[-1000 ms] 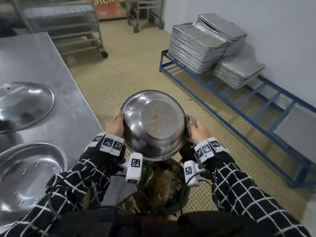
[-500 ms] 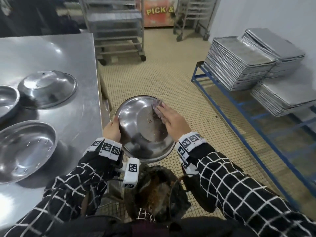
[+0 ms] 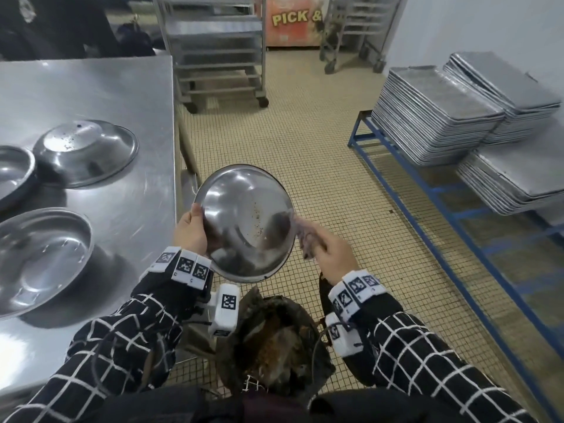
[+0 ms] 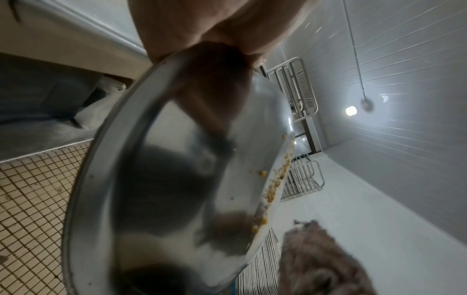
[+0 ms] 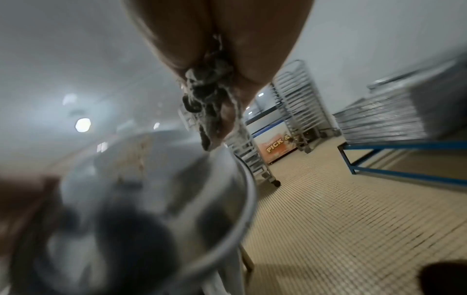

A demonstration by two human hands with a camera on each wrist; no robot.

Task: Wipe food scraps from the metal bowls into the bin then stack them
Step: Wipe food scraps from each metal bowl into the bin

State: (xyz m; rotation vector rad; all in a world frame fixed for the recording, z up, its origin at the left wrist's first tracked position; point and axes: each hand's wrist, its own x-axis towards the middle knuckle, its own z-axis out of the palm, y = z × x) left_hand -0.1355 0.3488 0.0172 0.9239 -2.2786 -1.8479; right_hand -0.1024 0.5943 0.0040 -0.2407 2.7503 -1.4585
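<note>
The left hand [image 3: 190, 232] is closed on the left rim of a metal bowl [image 3: 244, 222], with the thumb laid over the rim onto the inner face. The bowl is held tilted in the air, its inside turned toward the person, directly above the bin [image 3: 276, 343] on the floor. Orange food scraps [image 4: 271, 190] are seen clinging to the bowl's inner wall and rim. The right hand [image 3: 331, 254] is curled around a greyish cloth [image 3: 305, 236], which is held at the bowl's right rim; contact with the metal cannot be confirmed. On the surface [image 3: 122, 96], near its left edge, an upturned bowl [image 3: 87, 152] and two upright bowls [image 3: 42, 259] are placed. Stacked metal trays [image 3: 436, 114] are carried on a blue rack [image 3: 427, 190].
</note>
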